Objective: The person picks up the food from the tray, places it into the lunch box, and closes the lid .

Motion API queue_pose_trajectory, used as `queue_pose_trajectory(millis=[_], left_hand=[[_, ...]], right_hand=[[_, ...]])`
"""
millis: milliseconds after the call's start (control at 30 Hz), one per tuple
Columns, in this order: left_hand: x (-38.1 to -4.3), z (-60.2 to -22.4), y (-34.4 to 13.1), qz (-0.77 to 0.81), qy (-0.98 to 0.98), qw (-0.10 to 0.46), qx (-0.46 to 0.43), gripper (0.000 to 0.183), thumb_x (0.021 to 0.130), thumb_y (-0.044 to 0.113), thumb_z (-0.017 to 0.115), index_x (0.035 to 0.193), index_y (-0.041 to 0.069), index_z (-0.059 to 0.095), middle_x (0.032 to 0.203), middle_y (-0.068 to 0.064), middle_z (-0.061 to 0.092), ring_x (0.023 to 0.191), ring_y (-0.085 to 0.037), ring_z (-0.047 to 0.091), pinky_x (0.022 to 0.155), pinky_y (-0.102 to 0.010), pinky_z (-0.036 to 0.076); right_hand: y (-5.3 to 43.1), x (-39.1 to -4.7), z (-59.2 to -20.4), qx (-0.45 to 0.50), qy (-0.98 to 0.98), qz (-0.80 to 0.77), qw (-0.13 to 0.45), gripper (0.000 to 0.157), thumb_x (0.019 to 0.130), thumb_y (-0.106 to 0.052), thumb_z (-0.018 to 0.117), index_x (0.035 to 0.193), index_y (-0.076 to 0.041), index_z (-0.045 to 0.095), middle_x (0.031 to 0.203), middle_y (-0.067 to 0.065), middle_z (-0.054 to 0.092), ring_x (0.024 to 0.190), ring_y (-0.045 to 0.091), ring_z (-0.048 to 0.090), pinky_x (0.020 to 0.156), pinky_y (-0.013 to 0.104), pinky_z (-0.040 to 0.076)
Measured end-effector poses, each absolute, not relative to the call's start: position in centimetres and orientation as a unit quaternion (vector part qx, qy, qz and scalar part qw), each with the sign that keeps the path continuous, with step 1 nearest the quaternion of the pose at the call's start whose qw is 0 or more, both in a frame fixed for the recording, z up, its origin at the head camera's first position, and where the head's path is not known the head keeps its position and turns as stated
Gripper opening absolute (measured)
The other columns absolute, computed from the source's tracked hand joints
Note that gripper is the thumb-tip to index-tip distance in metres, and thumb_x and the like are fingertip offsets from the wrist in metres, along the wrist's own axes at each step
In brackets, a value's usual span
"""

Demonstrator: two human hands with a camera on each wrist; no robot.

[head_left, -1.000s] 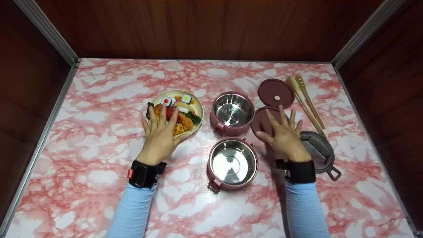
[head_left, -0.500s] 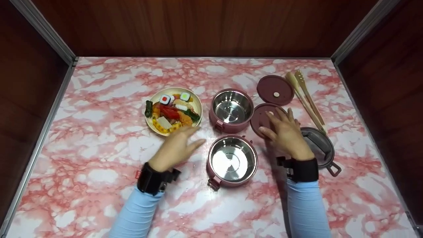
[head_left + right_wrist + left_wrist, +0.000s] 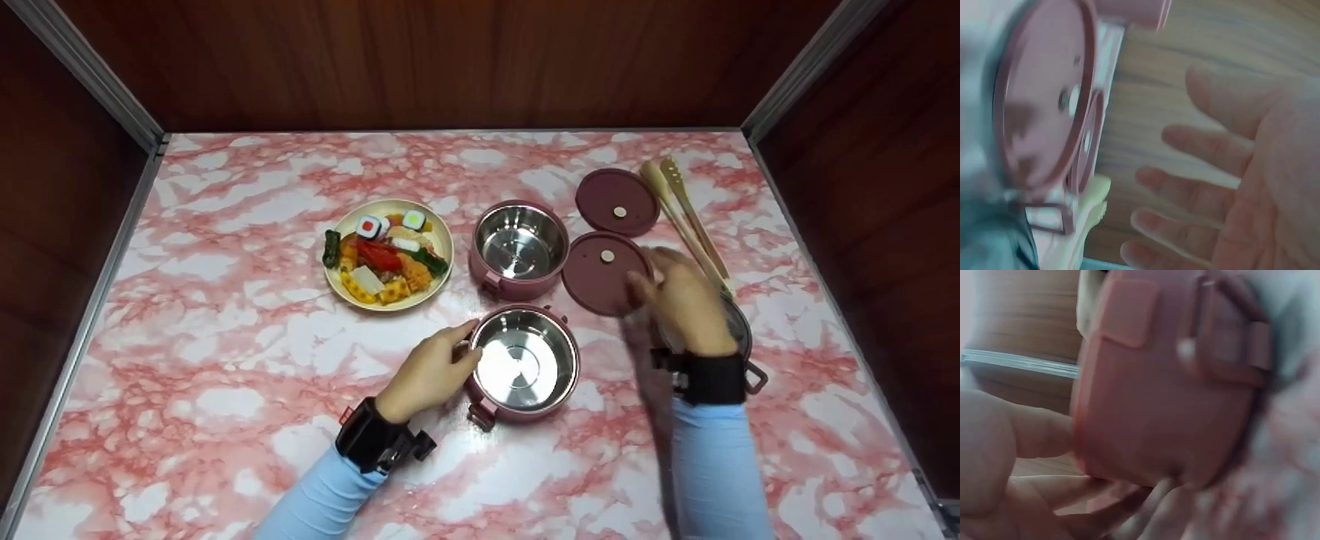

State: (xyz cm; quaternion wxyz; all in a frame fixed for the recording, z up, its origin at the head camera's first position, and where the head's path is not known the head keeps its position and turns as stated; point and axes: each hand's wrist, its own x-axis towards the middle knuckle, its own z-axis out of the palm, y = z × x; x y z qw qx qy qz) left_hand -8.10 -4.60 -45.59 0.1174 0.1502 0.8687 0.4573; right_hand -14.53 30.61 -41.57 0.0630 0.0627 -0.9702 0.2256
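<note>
In the head view, my left hand [image 3: 431, 375] grips the left side of the front lunch box bowl [image 3: 529, 414], a dusty-pink round container with a steel inside. The left wrist view shows the thumb at the rim of this lunch box bowl [image 3: 1140, 405], the other fingers along its outer wall. My right hand [image 3: 690, 307], blurred, is over the dark grey round piece [image 3: 742, 330] with a side loop, partly hiding it. Its fingers [image 3: 1185, 191] are spread and hold nothing in the right wrist view. Left of it lies a maroon lid [image 3: 600, 289] with a pale button.
A second lunch box bowl [image 3: 517, 288] stands behind the front one. Another maroon lid [image 3: 611, 191] lies at the back, beside two wooden utensils [image 3: 694, 225]. A cream plate [image 3: 446, 281] with toy-like food stands at the left. Dark wood panels [image 3: 450, 67] enclose the table.
My left hand has moved from over the plate, right and forward toward the body, onto the front bowl. My right hand has shifted right, away from the nearer maroon lid.
</note>
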Motion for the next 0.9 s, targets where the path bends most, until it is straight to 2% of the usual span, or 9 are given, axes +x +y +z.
queue_pose_trajectory(millis=[67, 133, 233, 300, 367, 500, 633, 833, 900], left_hand=[[-8.0, -46.0, -4.6, 0.471, 0.862, 0.111, 0.152, 0.051, 0.099, 0.019, 0.058, 0.144, -0.002, 0.048, 0.128, -0.023, 0.06, 0.104, -0.033, 0.063, 0.103, -0.046, 0.045], [-8.0, -46.3, -4.7, 0.478, 0.858, 0.11, 0.152, 0.05, 0.099, 0.019, 0.058, 0.144, -0.002, 0.048, 0.13, -0.023, 0.059, 0.117, -0.034, 0.058, 0.106, -0.046, 0.042], [-8.1, -46.5, -4.7, 0.484, 0.854, 0.117, 0.151, 0.05, 0.099, 0.019, 0.058, 0.143, -0.003, 0.048, 0.132, -0.024, 0.058, 0.123, -0.036, 0.054, 0.108, -0.047, 0.04], [-8.1, -46.5, -4.7, 0.485, 0.853, 0.125, 0.148, 0.05, 0.1, 0.019, 0.058, 0.144, -0.003, 0.047, 0.133, -0.024, 0.057, 0.124, -0.036, 0.054, 0.109, -0.047, 0.039], [-8.2, -46.4, -4.7, 0.487, 0.851, 0.132, 0.145, 0.05, 0.1, 0.02, 0.058, 0.144, -0.003, 0.047, 0.134, -0.023, 0.057, 0.125, -0.036, 0.053, 0.11, -0.047, 0.039], [-8.2, -46.4, -4.6, 0.492, 0.847, 0.137, 0.148, 0.05, 0.1, 0.019, 0.058, 0.144, -0.002, 0.047, 0.132, -0.023, 0.058, 0.124, -0.036, 0.053, 0.109, -0.047, 0.039], [-8.2, -46.3, -4.7, 0.494, 0.845, 0.131, 0.157, 0.049, 0.1, 0.018, 0.059, 0.143, -0.003, 0.048, 0.129, -0.023, 0.06, 0.122, -0.036, 0.055, 0.108, -0.047, 0.04], [-8.2, -46.3, -4.8, 0.501, 0.842, 0.131, 0.153, 0.05, 0.099, 0.018, 0.059, 0.143, -0.004, 0.048, 0.128, -0.023, 0.06, 0.12, -0.036, 0.056, 0.108, -0.047, 0.04], [-8.3, -46.4, -4.8, 0.502, 0.841, 0.132, 0.152, 0.05, 0.099, 0.018, 0.059, 0.143, -0.004, 0.048, 0.129, -0.023, 0.06, 0.121, -0.036, 0.055, 0.108, -0.047, 0.04]], right_hand=[[32.1, -15.3, -41.1, 0.043, -0.974, 0.213, 0.068, 0.046, 0.099, -0.021, 0.062, 0.135, 0.006, 0.055, 0.129, 0.031, 0.056, 0.118, 0.05, 0.052, 0.101, 0.061, 0.04], [33.8, -16.6, -40.8, 0.019, -0.979, 0.194, 0.066, 0.036, 0.099, -0.017, 0.06, 0.124, 0.009, 0.061, 0.115, 0.034, 0.061, 0.104, 0.053, 0.058, 0.091, 0.064, 0.045], [36.3, -18.9, -40.5, -0.029, -0.986, 0.159, 0.034, 0.03, 0.098, -0.016, 0.057, 0.114, 0.01, 0.061, 0.103, 0.038, 0.061, 0.091, 0.057, 0.058, 0.077, 0.066, 0.047], [37.8, -20.4, -40.4, -0.064, -0.988, 0.139, -0.008, 0.033, 0.098, -0.019, 0.056, 0.108, 0.012, 0.058, 0.102, 0.039, 0.059, 0.092, 0.057, 0.057, 0.076, 0.065, 0.047], [39.1, -21.5, -40.5, -0.086, -0.986, 0.129, -0.056, 0.04, 0.098, -0.025, 0.056, 0.109, 0.013, 0.056, 0.107, 0.041, 0.056, 0.098, 0.058, 0.055, 0.081, 0.065, 0.047], [40.5, -22.6, -40.9, -0.093, -0.981, 0.12, -0.121, 0.049, 0.096, -0.034, 0.059, 0.102, 0.015, 0.054, 0.105, 0.041, 0.056, 0.097, 0.055, 0.056, 0.083, 0.063, 0.047], [40.6, -23.0, -41.0, -0.083, -0.981, 0.114, -0.132, 0.047, 0.094, -0.031, 0.062, 0.1, 0.015, 0.054, 0.099, 0.037, 0.057, 0.091, 0.052, 0.058, 0.08, 0.061, 0.049], [40.3, -23.9, -41.2, -0.071, -0.985, 0.099, -0.124, 0.029, 0.084, -0.019, 0.063, 0.088, 0.009, 0.057, 0.085, 0.029, 0.058, 0.078, 0.043, 0.057, 0.071, 0.057, 0.05], [40.4, -24.0, -41.3, -0.061, -0.987, 0.093, -0.12, 0.027, 0.081, -0.015, 0.063, 0.087, 0.01, 0.056, 0.086, 0.03, 0.058, 0.08, 0.045, 0.057, 0.072, 0.059, 0.05]])
